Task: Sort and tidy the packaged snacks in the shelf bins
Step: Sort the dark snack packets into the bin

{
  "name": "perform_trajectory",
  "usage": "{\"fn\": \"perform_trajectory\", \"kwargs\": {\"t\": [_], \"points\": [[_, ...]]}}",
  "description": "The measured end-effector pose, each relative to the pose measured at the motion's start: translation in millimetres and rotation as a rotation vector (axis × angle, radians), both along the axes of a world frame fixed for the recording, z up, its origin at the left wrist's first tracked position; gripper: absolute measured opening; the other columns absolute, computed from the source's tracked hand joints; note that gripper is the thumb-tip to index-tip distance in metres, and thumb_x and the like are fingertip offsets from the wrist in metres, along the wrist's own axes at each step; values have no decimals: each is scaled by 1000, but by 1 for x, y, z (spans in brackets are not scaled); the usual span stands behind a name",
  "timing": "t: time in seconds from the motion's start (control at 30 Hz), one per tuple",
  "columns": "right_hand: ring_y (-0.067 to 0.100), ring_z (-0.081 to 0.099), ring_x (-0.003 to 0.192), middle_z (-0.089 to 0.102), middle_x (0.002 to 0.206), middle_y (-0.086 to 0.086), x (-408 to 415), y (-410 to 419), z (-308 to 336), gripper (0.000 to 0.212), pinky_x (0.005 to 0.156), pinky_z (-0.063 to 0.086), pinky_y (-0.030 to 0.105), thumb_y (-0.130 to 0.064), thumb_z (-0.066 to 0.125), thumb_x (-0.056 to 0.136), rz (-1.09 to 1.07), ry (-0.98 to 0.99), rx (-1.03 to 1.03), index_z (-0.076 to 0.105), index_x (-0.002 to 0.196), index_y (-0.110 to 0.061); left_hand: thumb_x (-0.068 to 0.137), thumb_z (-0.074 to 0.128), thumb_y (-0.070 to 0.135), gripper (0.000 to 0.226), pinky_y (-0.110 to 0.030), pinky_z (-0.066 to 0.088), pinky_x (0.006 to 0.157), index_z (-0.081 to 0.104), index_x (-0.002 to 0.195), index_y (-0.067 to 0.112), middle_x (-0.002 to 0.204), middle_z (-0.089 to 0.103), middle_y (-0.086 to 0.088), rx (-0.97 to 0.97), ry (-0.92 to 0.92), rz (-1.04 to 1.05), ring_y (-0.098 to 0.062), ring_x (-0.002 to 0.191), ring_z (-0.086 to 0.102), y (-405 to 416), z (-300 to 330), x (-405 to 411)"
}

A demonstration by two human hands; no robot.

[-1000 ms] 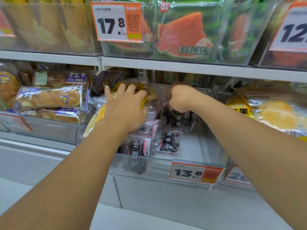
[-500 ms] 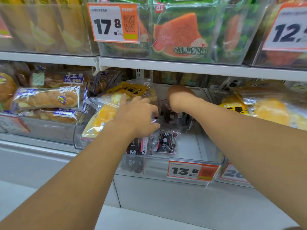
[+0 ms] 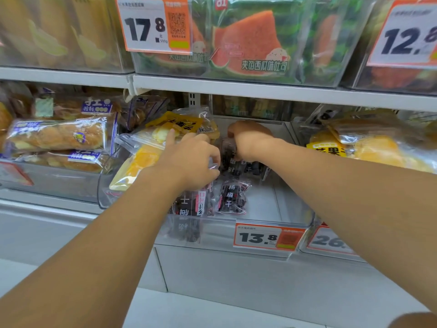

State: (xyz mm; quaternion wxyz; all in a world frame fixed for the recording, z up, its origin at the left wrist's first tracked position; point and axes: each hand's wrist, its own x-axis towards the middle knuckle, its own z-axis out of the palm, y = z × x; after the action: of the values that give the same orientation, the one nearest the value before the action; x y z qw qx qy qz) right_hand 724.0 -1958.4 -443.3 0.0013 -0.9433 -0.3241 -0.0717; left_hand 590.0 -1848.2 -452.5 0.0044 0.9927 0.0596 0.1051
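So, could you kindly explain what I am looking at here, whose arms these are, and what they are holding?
There is no machine here: a person wears a camera on the head, looking forward and down, so the two bare arms reaching in are the person's own. They work in a clear bin on a shop shelf, with a 13.8 price tag on its front. Dark snack packets lie in it, and yellow packets lean at its left side. The left hand grips a clear wrapper edge among the packets. The right hand, further back, curls its fingers round a dark packet. Above is a bin of watermelon toast.
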Motion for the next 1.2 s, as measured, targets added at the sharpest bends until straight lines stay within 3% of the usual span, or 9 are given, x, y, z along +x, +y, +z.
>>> {"fn": "perform_trajectory", "kwargs": {"t": [0.07, 0.13, 0.23, 0.33, 0.43, 0.6, 0.8, 1.1, 1.2], "points": [[32, 60, 89, 57, 98, 7, -13, -8, 7, 30, 71, 48, 38, -3, 68, 83, -67, -64, 53, 58, 111, -9, 92, 61, 51, 12, -63, 1, 119, 66, 97, 42, 135, 49, 8, 3, 1, -1, -21, 138, 34, 0, -1, 0], [26, 60, 74, 57, 82, 4, -26, -13, 12, 18, 65, 48, 35, -14, 74, 84, -91, -1, 33, 61, 92, -4, 91, 61, 52, 12, -63, 0, 119, 66, 92, 41, 135, 49, 8, -2, -4, 1, -20, 138, 35, -1, -1, 0], [23, 63, 64, 62, 73, 6, -43, -16, 10, 41, 65, 60, 36, -39, 83, 80, -62, 388, -103, 57, 74, -7, 90, 62, 51, 14, -61, 0, 120, 69, 87, 39, 133, 50, 11, -5, -12, 19, -18, 136, 36, 0, 0, -1], [26, 62, 86, 56, 94, 6, -51, -16, -4, 47, 86, 58, 36, -44, 77, 84, -52, 508, -268, 54, 95, -5, 89, 63, 50, 14, -60, 0, 120, 70, 87, 38, 134, 49, 11, -12, -14, 27, -18, 134, 37, -1, 0, -1], [31, 67, 100, 54, 94, 7, -51, -13, -12, 54, 87, 59, 37, -44, 76, 85, -88, 607, -258, 55, 113, -3, 89, 64, 50, 13, -61, -1, 120, 70, 88, 38, 133, 49, 11, -14, -11, 34, -18, 134, 37, -2, 0, 0], [25, 69, 83, 69, 96, 9, -46, -16, -3, 51, 74, 62, 38, -41, 89, 70, -70, 444, -235, 67, 97, -4, 89, 63, 51, 12, -61, -1, 120, 68, 86, 40, 134, 49, 11, -27, -9, 21, -18, 135, 36, -1, 0, 1], [28, 57, 73, 60, 85, 5, -37, -19, 4, 24, 62, 45, 34, -17, 79, 81, 18, -95, 37, 56, 89, -16, 87, 65, 53, 15, -63, 1, 119, 61, 94, 40, 133, 49, 7, -31, -25, 7, -22, 135, 38, -2, 0, 0], [20, 55, 63, 55, 72, 2, -24, -13, 13, 33, 57, 43, 30, -36, 83, 77, -36, 30, -35, 60, 82, -13, 91, 62, 52, 32, -67, 3, 118, 60, 121, 43, 145, 39, 2, -35, -30, -46, -26, 142, 25, -13, 2, 6], [22, 57, 64, 57, 75, 5, -17, -13, 28, 19, 56, 44, 31, -18, 75, 84, -78, 85, -7, 60, 86, -6, 94, 57, 52, 39, -69, 2, 117, 58, 132, 41, 153, 34, 3, 26, 35, -35, -28, 145, 20, -14, 0, 10]]}}
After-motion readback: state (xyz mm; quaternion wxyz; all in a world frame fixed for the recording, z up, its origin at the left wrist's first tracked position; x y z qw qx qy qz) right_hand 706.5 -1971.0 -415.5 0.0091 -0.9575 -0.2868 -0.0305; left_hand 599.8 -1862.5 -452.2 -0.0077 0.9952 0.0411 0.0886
